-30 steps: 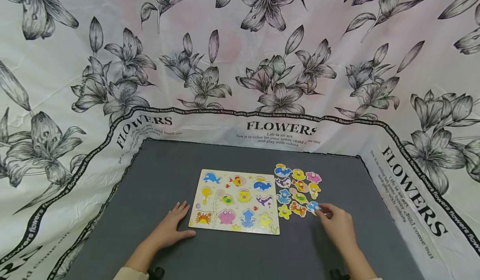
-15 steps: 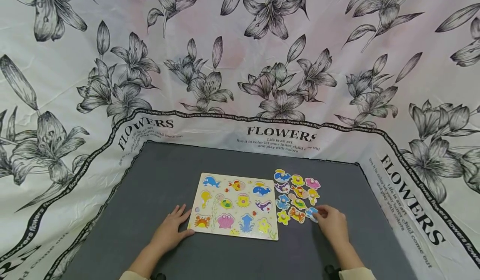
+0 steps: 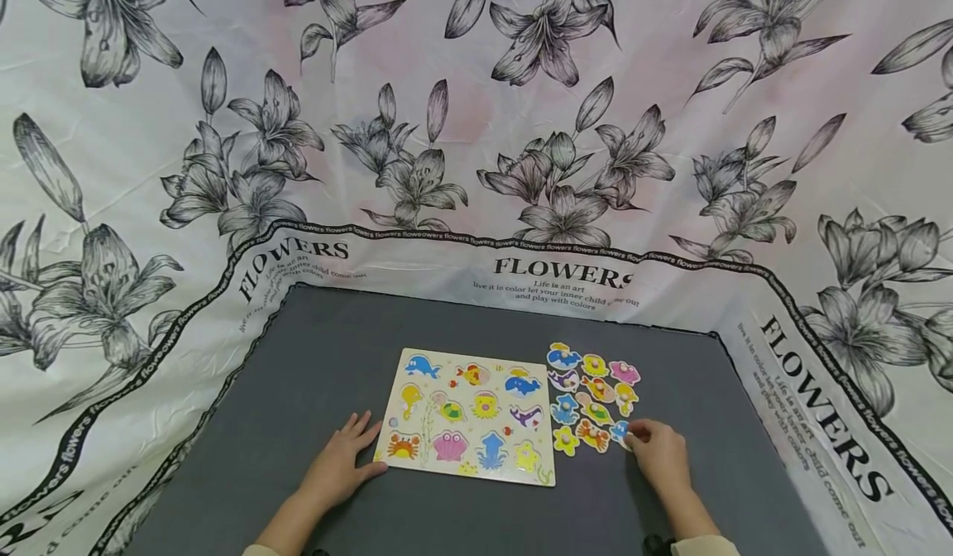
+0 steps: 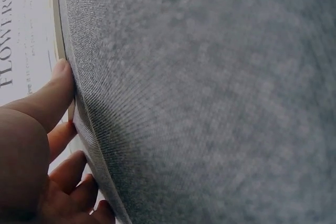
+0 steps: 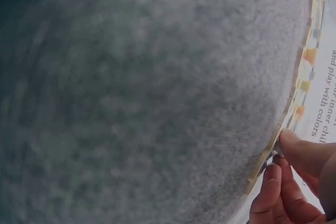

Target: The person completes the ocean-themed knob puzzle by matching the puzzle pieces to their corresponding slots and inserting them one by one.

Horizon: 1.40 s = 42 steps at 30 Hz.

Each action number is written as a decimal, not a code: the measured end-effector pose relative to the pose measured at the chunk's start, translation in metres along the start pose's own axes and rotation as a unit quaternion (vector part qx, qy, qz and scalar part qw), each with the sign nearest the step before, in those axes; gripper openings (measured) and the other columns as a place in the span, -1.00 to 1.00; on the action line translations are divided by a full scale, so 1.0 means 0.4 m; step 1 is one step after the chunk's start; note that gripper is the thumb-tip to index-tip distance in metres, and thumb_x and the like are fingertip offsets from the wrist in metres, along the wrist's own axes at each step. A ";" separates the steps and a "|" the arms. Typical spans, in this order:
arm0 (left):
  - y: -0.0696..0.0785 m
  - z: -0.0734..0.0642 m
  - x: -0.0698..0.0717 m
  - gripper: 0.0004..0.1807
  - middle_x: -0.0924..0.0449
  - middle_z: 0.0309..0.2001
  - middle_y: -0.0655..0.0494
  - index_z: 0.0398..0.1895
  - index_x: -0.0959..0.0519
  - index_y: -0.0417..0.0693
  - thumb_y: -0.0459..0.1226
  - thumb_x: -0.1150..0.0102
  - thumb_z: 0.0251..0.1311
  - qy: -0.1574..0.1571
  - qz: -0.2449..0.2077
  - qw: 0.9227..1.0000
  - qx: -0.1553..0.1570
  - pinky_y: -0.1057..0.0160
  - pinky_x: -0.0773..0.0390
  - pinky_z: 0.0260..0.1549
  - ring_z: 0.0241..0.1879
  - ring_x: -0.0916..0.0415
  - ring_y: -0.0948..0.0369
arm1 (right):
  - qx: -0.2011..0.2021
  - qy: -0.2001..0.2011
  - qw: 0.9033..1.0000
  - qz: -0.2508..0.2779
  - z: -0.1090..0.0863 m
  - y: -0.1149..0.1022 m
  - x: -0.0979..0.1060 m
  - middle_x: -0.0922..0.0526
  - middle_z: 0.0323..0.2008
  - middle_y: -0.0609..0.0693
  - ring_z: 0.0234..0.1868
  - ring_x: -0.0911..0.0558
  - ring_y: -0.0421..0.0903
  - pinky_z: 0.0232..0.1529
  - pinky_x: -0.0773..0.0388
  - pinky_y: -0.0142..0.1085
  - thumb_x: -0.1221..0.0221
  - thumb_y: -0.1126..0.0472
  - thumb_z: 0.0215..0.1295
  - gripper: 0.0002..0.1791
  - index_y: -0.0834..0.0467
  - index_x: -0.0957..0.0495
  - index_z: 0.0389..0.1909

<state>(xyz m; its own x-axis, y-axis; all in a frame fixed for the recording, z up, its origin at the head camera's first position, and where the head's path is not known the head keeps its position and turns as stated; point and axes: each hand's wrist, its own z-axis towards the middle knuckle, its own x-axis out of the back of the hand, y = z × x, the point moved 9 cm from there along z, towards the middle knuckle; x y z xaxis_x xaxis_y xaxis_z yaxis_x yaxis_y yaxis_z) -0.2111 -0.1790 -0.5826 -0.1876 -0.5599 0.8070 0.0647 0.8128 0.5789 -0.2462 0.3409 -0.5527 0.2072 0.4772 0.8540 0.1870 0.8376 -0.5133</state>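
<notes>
A flat puzzle board point(image 3: 472, 430) printed with colourful sea animals lies on the dark grey table. My left hand point(image 3: 344, 461) rests at its left side, fingers spread, with thumb and forefinger touching the edge; the left wrist view shows the thumb point(image 4: 58, 85) against that rim. To the right of the board, several puzzle pieces with knobs lie close together, among them a crab piece point(image 3: 593, 436) and a yellow star piece point(image 3: 566, 440). My right hand point(image 3: 661, 457) pinches a blue dolphin puzzle piece point(image 3: 620, 433) at their lower right corner; the fingers partly cover it.
The grey table point(image 3: 357, 324) is bordered at the back and sides by a white curtain point(image 3: 417, 266) with black flower prints and lettering. Upper pieces in the group include a blue whale piece point(image 3: 563, 357) and a pink shell piece point(image 3: 624, 372).
The camera view has tilted slightly, shifting the scene down. My right hand has drawn the dolphin piece slightly closer to the crab piece. The left hand stays at the board's edge.
</notes>
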 end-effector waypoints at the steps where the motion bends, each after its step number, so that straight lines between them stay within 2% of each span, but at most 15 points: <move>1: 0.001 -0.001 0.002 -0.16 -0.20 0.53 -0.19 0.44 -0.43 -0.10 0.00 -0.46 0.09 0.001 -0.001 1.000 -0.001 -0.31 -0.09 0.47 0.55 -0.01 -0.21 | -0.002 0.001 1.000 0.001 -0.002 0.000 -0.001 -0.75 -0.29 0.24 -0.26 -0.70 0.14 -0.23 -0.61 0.07 -0.35 0.33 0.23 -0.80 0.37 -0.71 -0.18; 7: 0.000 0.005 0.007 -0.16 -0.21 0.52 -0.19 0.44 -0.43 -0.09 -0.01 -0.47 0.09 0.007 0.002 1.000 -0.005 -0.31 -0.10 0.47 0.55 -0.01 -0.21 | -0.007 0.009 1.000 0.010 -0.007 -0.018 0.021 -0.75 -0.26 0.24 -0.22 -0.69 0.15 -0.24 -0.63 0.05 -0.33 0.32 0.28 -0.80 0.35 -0.71 -0.15; 13: -0.004 0.010 0.001 -0.15 -0.21 0.52 -0.18 0.44 -0.44 -0.08 0.01 -0.47 0.07 0.012 -0.007 1.000 -0.004 -0.33 -0.08 0.47 0.55 -0.01 -0.21 | 0.049 0.045 0.998 0.022 0.000 -0.095 0.065 -0.76 -0.32 0.16 -0.32 -0.69 0.06 -0.40 -0.59 -0.17 -0.38 0.25 0.26 -0.82 0.27 -0.73 -0.19; 17: -0.006 0.009 -0.001 -0.15 -0.22 0.52 -0.20 0.43 -0.44 -0.08 0.00 -0.48 0.06 0.011 -0.005 1.000 -0.002 -0.34 -0.08 0.46 0.55 -0.02 -0.23 | 0.073 0.047 0.996 0.032 0.005 -0.146 0.070 -0.75 -0.39 0.10 -0.43 -0.62 -0.04 -0.48 -0.48 -0.30 -0.40 0.24 0.24 -0.84 0.24 -0.77 -0.22; 21: -0.005 0.014 -0.003 -0.16 -0.22 0.52 -0.17 0.43 -0.44 -0.07 -0.01 -0.48 0.06 0.013 -0.004 1.000 -0.003 -0.33 -0.09 0.46 0.55 -0.02 -0.21 | 0.082 0.039 0.995 0.046 0.005 -0.183 0.064 -0.73 -0.42 0.06 -0.49 -0.50 -0.13 -0.54 -0.39 -0.36 -0.41 0.22 0.23 -0.83 0.22 -0.79 -0.21; 27: 0.009 0.028 -0.014 -0.15 -0.20 0.53 -0.19 0.45 -0.42 -0.08 0.01 -0.47 0.08 -0.002 -0.021 1.000 -0.007 -0.35 -0.08 0.45 0.55 0.01 -0.22 | 0.101 0.047 0.992 0.054 0.003 -0.233 0.073 -0.66 -0.54 -0.01 -0.60 -0.42 -0.16 -0.62 -0.28 -0.36 -0.44 0.20 0.21 -0.84 0.18 -0.80 -0.22; 29: 0.012 0.029 -0.013 -0.14 -0.20 0.52 -0.20 0.44 -0.43 -0.08 0.01 -0.48 0.06 -0.003 -0.023 1.000 -0.006 -0.35 -0.09 0.45 0.55 0.00 -0.23 | 0.105 0.043 0.992 0.058 0.005 -0.249 0.070 -0.66 -0.55 -0.02 -0.62 -0.40 -0.17 -0.65 -0.26 -0.36 -0.44 0.18 0.22 -0.83 0.17 -0.81 -0.22; 32: 0.010 0.027 -0.011 -0.13 -0.22 0.52 -0.21 0.42 -0.45 -0.10 0.00 -0.50 0.04 0.000 -0.026 1.000 -0.004 -0.36 -0.10 0.44 0.54 -0.02 -0.24 | 0.105 0.025 0.992 0.069 0.010 -0.273 0.053 -0.72 -0.46 0.00 -0.59 -0.46 -0.17 -0.67 -0.31 -0.39 -0.44 0.16 0.22 -0.82 0.15 -0.81 -0.21; 36: -0.002 0.019 -0.013 -0.13 -0.22 0.51 -0.21 0.42 -0.45 -0.10 0.02 -0.50 0.03 -0.001 -0.023 1.000 -0.004 -0.37 -0.11 0.43 0.54 -0.02 -0.24 | 0.112 0.007 0.991 0.078 0.018 -0.315 0.020 -0.78 -0.31 0.03 -0.45 -0.59 -0.16 -0.55 -0.46 -0.43 -0.44 0.17 0.22 -0.84 0.13 -0.82 -0.22; 39: -0.011 0.014 -0.012 -0.13 -0.23 0.51 -0.21 0.41 -0.45 -0.10 0.03 -0.49 0.03 0.002 -0.019 1.000 -0.003 -0.37 -0.12 0.43 0.54 -0.03 -0.24 | 0.122 -0.006 0.989 0.083 0.021 -0.349 -0.006 -0.77 -0.33 0.01 -0.46 -0.57 -0.15 -0.54 -0.46 -0.42 -0.44 0.17 0.23 -0.85 0.12 -0.82 -0.22; 42: -0.011 0.013 -0.016 -0.13 -0.24 0.51 -0.21 0.41 -0.46 -0.09 0.04 -0.49 0.02 0.001 -0.019 1.000 -0.004 -0.37 -0.12 0.43 0.54 -0.04 -0.24 | 0.119 -0.022 0.989 0.088 0.022 -0.371 -0.032 -0.73 -0.42 -0.04 -0.55 -0.48 -0.15 -0.62 -0.38 -0.40 -0.43 0.15 0.23 -0.84 0.10 -0.82 -0.20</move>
<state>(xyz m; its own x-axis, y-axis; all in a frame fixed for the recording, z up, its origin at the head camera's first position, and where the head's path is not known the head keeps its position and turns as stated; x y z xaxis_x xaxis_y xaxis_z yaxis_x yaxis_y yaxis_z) -0.2154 -0.1782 -0.5911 -0.1885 -0.5914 0.7841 0.0656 0.7890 0.6109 -0.2852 0.2127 -0.4865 0.1726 0.6279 0.7590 -0.0803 0.7769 -0.6245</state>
